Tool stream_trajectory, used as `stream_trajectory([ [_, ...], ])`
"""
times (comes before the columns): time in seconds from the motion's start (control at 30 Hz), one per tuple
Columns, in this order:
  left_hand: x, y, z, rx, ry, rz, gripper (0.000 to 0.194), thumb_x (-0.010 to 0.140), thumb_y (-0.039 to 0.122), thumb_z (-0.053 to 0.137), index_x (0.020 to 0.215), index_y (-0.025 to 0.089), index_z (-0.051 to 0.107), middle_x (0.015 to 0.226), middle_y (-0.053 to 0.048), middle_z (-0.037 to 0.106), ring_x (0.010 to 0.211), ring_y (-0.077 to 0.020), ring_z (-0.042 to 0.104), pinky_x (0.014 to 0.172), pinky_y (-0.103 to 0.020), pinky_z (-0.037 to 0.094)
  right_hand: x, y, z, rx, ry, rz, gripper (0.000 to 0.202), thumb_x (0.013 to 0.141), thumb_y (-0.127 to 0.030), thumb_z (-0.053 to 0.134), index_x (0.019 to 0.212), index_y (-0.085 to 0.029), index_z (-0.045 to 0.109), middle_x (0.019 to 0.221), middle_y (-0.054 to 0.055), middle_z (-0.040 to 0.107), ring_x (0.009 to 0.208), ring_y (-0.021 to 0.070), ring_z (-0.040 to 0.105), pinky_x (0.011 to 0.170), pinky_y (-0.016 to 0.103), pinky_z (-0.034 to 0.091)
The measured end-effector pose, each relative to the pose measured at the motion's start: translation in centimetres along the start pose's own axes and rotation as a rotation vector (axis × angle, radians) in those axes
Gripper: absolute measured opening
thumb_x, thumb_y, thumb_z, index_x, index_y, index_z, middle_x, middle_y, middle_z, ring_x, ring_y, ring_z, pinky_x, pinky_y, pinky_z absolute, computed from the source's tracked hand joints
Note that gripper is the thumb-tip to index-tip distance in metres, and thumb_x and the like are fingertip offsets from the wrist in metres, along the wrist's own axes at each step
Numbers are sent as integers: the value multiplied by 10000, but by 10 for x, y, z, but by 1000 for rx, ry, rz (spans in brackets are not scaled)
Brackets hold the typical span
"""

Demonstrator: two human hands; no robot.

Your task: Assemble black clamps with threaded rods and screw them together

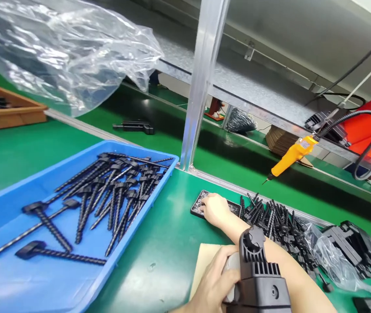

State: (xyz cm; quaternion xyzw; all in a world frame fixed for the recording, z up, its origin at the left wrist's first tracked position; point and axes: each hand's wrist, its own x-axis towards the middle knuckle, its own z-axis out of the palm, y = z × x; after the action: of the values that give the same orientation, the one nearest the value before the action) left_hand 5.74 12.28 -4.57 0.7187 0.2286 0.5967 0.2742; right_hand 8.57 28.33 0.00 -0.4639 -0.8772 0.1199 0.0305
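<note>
At the bottom of the view, my left hand (212,278) is closed around a black plastic device (263,282) with a ribbed top, a knob and a grey part under my fingers. Farther off, my right hand (216,209) reaches into a small black tray (195,213) of tiny metal pieces, which look like screws. Its fingertips are bent down among them, and whatever they pinch is too small to make out. My right forearm passes behind the device. Beneath my left hand lies a tan sheet (201,256), perhaps cardboard.
A blue bin (100,278) of black threaded rods stands left. More black rods (283,226) and black housings (345,245) lie right. A yellow electric screwdriver (294,155) hangs over the bench. A metal post (201,87) rises mid-view; clear plastic (84,52) droops from the shelf.
</note>
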Motion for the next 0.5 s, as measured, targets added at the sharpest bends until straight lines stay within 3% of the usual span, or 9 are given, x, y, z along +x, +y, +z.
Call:
stream_trajectory([
  [0.07, 0, 6, -7, -2, -15, -54, 611, 682, 435, 848, 1193, 273, 554, 1274, -159, 479, 1132, -371, 557, 858, -420, 518, 4, 2, 4, 31, -16, 40, 166, 971, -283, 627, 962, -122, 663, 1025, 57, 674, 989, 202, 651, 895, 415, 550],
  [0.23, 3, 15, -13, -14, -35, -99, 512, 760, 353, 739, 1222, 264, 537, 1293, -141, 416, 1177, -367, 510, 927, -475, 486, 6, 12, 2, 157, -1, 112, 176, 976, -295, 621, 1003, -127, 665, 1038, 56, 675, 1001, 207, 651, 923, 431, 539],
  [0.5, 19, 25, -12, -10, -34, 28, 745, 659, 169, 805, 1307, 270, 450, 1240, -125, 431, 1101, -331, 511, 845, -444, 566, 1, 16, -6, 394, 110, 111, 170, 975, -292, 627, 963, -129, 672, 994, 47, 689, 964, 191, 663, 917, 414, 542],
])
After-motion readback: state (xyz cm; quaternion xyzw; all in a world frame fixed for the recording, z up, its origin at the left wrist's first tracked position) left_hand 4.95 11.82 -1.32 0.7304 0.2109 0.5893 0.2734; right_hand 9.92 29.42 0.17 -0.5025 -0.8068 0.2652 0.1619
